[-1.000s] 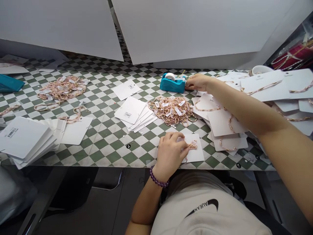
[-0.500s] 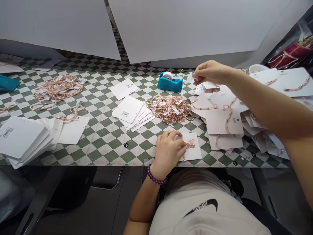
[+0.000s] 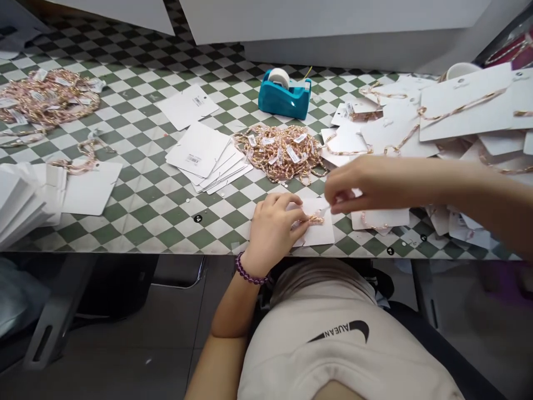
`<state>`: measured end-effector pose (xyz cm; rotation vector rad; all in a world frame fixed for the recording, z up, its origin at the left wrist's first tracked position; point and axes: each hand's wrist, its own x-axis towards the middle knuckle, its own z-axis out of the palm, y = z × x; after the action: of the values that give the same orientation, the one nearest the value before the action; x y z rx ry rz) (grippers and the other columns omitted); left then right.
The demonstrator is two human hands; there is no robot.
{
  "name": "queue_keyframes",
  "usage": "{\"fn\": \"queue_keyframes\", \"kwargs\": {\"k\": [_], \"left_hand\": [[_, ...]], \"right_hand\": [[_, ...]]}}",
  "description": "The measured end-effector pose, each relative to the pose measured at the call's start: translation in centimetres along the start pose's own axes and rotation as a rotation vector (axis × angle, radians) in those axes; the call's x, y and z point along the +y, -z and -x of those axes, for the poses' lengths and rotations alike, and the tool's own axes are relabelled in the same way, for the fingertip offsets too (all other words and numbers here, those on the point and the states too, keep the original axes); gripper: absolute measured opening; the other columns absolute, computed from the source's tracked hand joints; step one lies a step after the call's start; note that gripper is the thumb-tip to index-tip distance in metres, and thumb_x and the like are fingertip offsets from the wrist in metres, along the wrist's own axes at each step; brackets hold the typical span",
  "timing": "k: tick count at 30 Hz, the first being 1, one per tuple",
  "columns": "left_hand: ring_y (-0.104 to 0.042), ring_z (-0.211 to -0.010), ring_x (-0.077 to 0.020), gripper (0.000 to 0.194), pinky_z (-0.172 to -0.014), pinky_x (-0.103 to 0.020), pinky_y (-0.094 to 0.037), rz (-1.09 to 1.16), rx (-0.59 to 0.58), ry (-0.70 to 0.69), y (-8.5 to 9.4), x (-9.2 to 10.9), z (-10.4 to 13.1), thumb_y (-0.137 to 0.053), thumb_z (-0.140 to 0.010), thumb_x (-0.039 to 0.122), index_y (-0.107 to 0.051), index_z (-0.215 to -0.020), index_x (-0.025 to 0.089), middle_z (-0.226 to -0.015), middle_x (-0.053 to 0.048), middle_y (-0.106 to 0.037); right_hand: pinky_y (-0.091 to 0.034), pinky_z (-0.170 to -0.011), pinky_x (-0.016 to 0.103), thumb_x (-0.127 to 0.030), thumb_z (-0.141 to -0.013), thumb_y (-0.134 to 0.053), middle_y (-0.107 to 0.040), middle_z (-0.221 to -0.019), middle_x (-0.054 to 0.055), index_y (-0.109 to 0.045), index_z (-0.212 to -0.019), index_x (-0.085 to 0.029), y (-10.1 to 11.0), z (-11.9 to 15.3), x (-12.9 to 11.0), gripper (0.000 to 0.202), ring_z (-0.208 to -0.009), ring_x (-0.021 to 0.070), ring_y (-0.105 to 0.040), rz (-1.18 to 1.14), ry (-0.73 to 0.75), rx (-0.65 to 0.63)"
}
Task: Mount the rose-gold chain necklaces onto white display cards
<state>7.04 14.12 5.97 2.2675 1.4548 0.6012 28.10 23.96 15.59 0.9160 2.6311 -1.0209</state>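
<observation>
At the table's front edge lies a white card [image 3: 325,236] with a pink-and-gold beaded strand [image 3: 316,220] on it. My left hand [image 3: 272,229], fingers curled, presses the strand against the card; some of the strand is hidden under the fingers. My right hand [image 3: 346,183] is closed in a pinch on a small clear strip of tape [image 3: 323,211], just over the beads. Whether the tape touches them I cannot tell. A teal tape dispenser [image 3: 285,99] stands behind a heap of beaded strands [image 3: 281,151].
Left of the heap is a stack of white cards [image 3: 202,153], with another card [image 3: 187,108] behind. Carded strands [image 3: 462,105] are piled on the right. Farther left lie a second bead heap [image 3: 50,103] and more cards [image 3: 20,200]. White panels [image 3: 333,19] border the back.
My right hand has come down and toward me from beside the tape dispenser to the card, with the tape in its fingers. My left hand stays on the strand. The whole view has shifted.
</observation>
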Motion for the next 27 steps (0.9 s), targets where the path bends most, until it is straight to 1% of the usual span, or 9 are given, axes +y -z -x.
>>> {"fn": "queue_keyframes", "kwargs": {"k": [3,6,9,13,16,22,27], "left_hand": [[-0.053,-0.110,-0.0243,0.017,-0.089,-0.039,-0.044,-0.020,-0.013,-0.013,0.1,-0.1,0.0,-0.063,-0.091,0.034,-0.074,-0.082,0.025,-0.117,-0.002,-0.067],[-0.053,-0.111,-0.0247,0.017,-0.088,-0.039,-0.044,-0.031,-0.025,-0.019,0.2,-0.1,0.0,-0.062,-0.092,0.035,-0.074,-0.085,0.026,-0.118,-0.002,-0.067],[-0.053,-0.111,-0.0248,0.017,-0.087,-0.039,-0.044,-0.035,-0.033,-0.019,0.3,-0.1,0.1,-0.061,-0.092,0.035,-0.074,-0.087,0.026,-0.119,-0.003,-0.067],[-0.053,-0.111,-0.0247,0.012,-0.086,-0.039,-0.044,-0.041,-0.041,-0.006,0.3,-0.1,0.0,-0.065,-0.090,0.032,-0.074,-0.087,0.026,-0.120,-0.001,-0.067],[-0.054,-0.111,-0.0248,0.009,-0.086,-0.039,-0.044,-0.047,-0.043,-0.004,0.3,-0.1,0.0,-0.066,-0.089,0.029,-0.073,-0.085,0.025,-0.119,-0.001,-0.067],[-0.053,-0.113,-0.0251,0.009,-0.088,-0.040,-0.044,-0.046,-0.035,-0.006,0.2,-0.1,-0.1,-0.065,-0.090,0.029,-0.074,-0.091,0.026,-0.120,-0.002,-0.067],[-0.053,-0.112,-0.0247,0.010,-0.087,-0.039,-0.044,-0.049,-0.026,-0.009,0.0,-0.2,0.0,-0.066,-0.089,0.030,-0.074,-0.087,0.025,-0.119,-0.002,-0.067]], "right_hand": [[-0.034,-0.056,0.028,-0.025,-0.091,-0.057,-0.059,-0.076,0.000,-0.057,-0.076,-0.020,-2.0,-0.2,-1.6,0.016,-0.060,0.0099,-0.048,0.163,0.123,-0.097],[-0.032,-0.055,0.028,-0.012,-0.088,-0.056,-0.057,-0.076,0.000,-0.056,-0.076,-0.020,-3.0,-0.6,-2.5,0.014,-0.057,0.0096,-0.046,0.262,0.187,-0.148],[-0.030,-0.054,0.029,-0.011,-0.086,-0.058,-0.057,-0.075,-0.001,-0.057,-0.078,-0.020,-3.5,-1.1,-2.6,0.012,-0.057,0.0102,-0.045,0.278,0.195,-0.170],[-0.031,-0.056,0.028,-0.013,-0.087,-0.057,-0.059,-0.079,0.002,-0.060,-0.083,-0.016,-3.9,-1.8,-2.4,0.006,-0.063,0.0117,-0.049,0.326,0.172,-0.217],[-0.032,-0.056,0.027,-0.010,-0.088,-0.055,-0.062,-0.082,0.004,-0.062,-0.086,-0.014,-4.2,-2.3,-2.3,0.008,-0.064,0.0122,-0.050,0.337,0.149,-0.246],[-0.032,-0.057,0.027,-0.005,-0.085,-0.053,-0.066,-0.085,0.006,-0.061,-0.092,-0.014,-5.5,-2.7,-2.1,0.014,-0.069,0.0148,-0.055,0.386,0.146,-0.167],[-0.033,-0.059,0.030,-0.012,-0.085,-0.058,-0.066,-0.086,0.010,-0.062,-0.096,-0.014,-7.0,-2.1,-2.9,0.012,-0.074,0.0199,-0.059,0.527,0.066,-0.044]]}}
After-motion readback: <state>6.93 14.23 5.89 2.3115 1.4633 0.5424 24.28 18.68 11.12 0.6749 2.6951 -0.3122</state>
